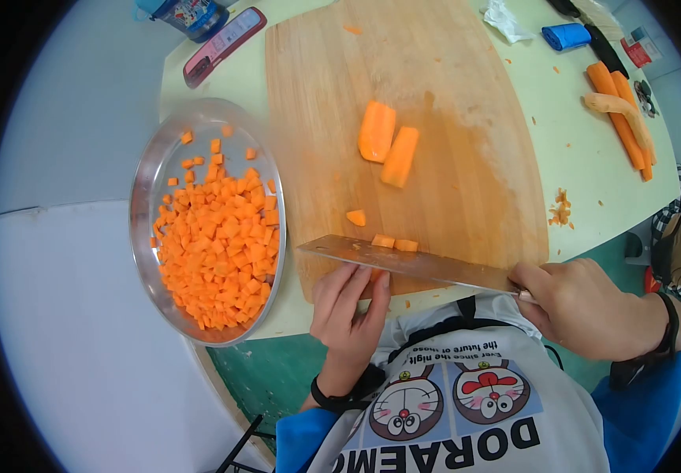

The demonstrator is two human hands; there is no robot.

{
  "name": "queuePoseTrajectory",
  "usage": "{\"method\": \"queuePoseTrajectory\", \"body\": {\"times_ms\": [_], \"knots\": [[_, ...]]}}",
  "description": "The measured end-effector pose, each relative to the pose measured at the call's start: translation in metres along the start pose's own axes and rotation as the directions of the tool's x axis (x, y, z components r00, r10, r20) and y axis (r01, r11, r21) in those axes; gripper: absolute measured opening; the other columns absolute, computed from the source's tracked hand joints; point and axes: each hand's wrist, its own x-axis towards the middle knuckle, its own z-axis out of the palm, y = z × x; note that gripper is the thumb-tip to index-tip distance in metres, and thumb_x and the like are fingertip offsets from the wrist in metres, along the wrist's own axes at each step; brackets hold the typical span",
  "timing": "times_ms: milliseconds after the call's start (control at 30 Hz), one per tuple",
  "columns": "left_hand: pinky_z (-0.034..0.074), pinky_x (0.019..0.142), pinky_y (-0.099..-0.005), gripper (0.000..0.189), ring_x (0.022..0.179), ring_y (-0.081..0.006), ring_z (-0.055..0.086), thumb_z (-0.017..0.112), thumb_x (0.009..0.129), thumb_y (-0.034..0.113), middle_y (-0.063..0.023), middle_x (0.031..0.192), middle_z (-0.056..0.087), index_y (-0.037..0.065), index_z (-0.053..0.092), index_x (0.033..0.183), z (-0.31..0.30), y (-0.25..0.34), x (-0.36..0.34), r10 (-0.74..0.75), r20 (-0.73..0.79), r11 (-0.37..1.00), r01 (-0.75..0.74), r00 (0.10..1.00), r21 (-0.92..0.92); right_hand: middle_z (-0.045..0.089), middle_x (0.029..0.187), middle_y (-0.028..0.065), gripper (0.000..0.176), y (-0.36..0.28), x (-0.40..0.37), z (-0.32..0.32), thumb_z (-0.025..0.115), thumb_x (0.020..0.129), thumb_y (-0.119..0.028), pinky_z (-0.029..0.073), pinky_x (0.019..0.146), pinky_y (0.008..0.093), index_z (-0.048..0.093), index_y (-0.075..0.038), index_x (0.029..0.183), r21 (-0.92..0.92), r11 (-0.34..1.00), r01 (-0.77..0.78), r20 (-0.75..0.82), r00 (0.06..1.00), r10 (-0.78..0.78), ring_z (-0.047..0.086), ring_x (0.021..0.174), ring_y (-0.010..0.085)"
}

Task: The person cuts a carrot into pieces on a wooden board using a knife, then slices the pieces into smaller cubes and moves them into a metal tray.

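Sitting across knife (443, 268) from left fingers (351, 292), two carrot pieces (384, 240)

The pale table (600, 201) carries 1 wooden board (340, 71), 1 metal tray (142, 185) and carrots (620, 118).

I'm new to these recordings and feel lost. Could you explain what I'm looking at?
There is no machine: these are a person's own bare hands, seen by one head-worn camera looking forward and down. The right hand grips a knife. The left hand's fingertips are at the blade; the blade and fingers hide whether they hold anything. On the wooden board lie two carrot chunks and a few smaller pieces. At the picture's left, a metal tray holds diced carrot; long carrots lie at the right.
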Motion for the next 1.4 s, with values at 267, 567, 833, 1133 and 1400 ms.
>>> {"method": "queuePoseTrajectory", "body": {"times_ms": [267, 567, 833, 1133, 1400], "knots": [[0.048, 0.067, -0.0285, 0.026, 0.078, -0.0234, 0.061, 0.074, 0.067, -0.003, -0.0141, 0.092, 0.062, -0.004, 0.064, 0.091, -0.003, 0.0, 0.001, 0.032, -0.008, 0.999, -0.032, 0.999, -0.023, 0.054, 0.058, 0.0129, 0.012, 0.005, -0.008, -0.003, 0.055, 0.086, -0.012, 0.044, 0.046, 0.0394, 0.05, -0.002, 0.088, 0.163, 0.986, -0.021, -0.039, 0.999, 0.028, 0.055, 0.051, 0.0329], [0.051, 0.065, -0.028, 0.027, 0.079, -0.0229, 0.061, 0.074, 0.065, -0.004, -0.0129, 0.093, 0.061, -0.002, 0.064, 0.091, -0.003, -0.003, -0.009, -0.073, -0.021, 0.994, 0.071, 0.997, -0.087, 0.054, 0.062, 0.0092, 0.011, -0.003, -0.022, 0.006, 0.057, 0.085, -0.012, 0.044, 0.044, 0.0358, 0.051, -0.006, 0.091, 0.083, 0.996, 0.037, -0.13, 0.991, -0.026, 0.055, 0.051, 0.0281], [0.05, 0.066, -0.0301, 0.025, 0.078, -0.0258, 0.061, 0.072, 0.063, -0.007, -0.0126, 0.092, 0.061, -0.003, 0.064, 0.087, -0.003, -0.004, -0.004, -0.036, -0.017, 0.996, 0.034, 0.999, -0.085, 0.05, 0.059, 0.0073, 0.014, 0.001, -0.022, 0.007, 0.06, 0.081, -0.012, 0.042, 0.042, 0.0359, 0.051, -0.007, 0.091, -0.022, 1.0, 0.012, -0.123, 0.992, -0.014, 0.053, 0.05, 0.0269], [0.047, 0.067, -0.032, 0.025, 0.076, -0.0274, 0.06, 0.069, 0.06, -0.009, -0.0128, 0.091, 0.062, -0.004, 0.064, 0.083, -0.004, -0.004, 0.001, 0.094, -0.025, 0.995, -0.094, 0.995, -0.02, 0.049, 0.06, 0.0076, 0.019, 0.004, -0.023, 0.006, 0.059, 0.079, -0.01, 0.043, 0.044, 0.0363, 0.051, -0.005, 0.096, -0.049, 0.999, -0.003, -0.078, 0.997, 0.0, 0.053, 0.05, 0.0266], [0.046, 0.065, -0.033, 0.023, 0.073, -0.0274, 0.059, 0.069, 0.06, -0.008, -0.0119, 0.086, 0.062, -0.004, 0.064, 0.082, -0.005, -0.004, 0.002, 0.108, -0.027, 0.994, -0.108, 0.994, -0.021, 0.05, 0.062, 0.0075, 0.023, 0.004, -0.022, 0.001, 0.059, 0.078, -0.009, 0.044, 0.045, 0.0355, 0.051, -0.003, 0.099, -0.028, 1.0, 0.0, -0.055, 0.998, -0.002, 0.053, 0.05, 0.026]]}}
